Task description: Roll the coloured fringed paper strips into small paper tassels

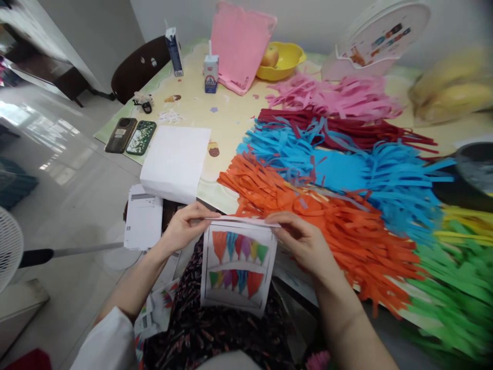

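Observation:
A printed sheet of paper (pixel 239 264) hangs over my lap, its picture showing two rows of coloured tassel garlands. My left hand (pixel 191 224) pinches the left end of its folded top edge. At the other end, my right hand (pixel 298 237) grips the same edge between thumb and fingers. Just beyond, orange fringed tissue paper (pixel 323 226) spreads over the table, close to my right hand. A blank white sheet (pixel 175 159) lies near the table's front edge, past my left hand.
Blue (pixel 342 169), dark red, pink (pixel 339 95) and green fringed paper (pixel 458 288) cover the table's right side. Two phones (pixel 131 136), two drink cartons, a pink tablet case (pixel 241 46) and a yellow bowl (pixel 287 61) stand farther back. A fan (pixel 10 252) is at left.

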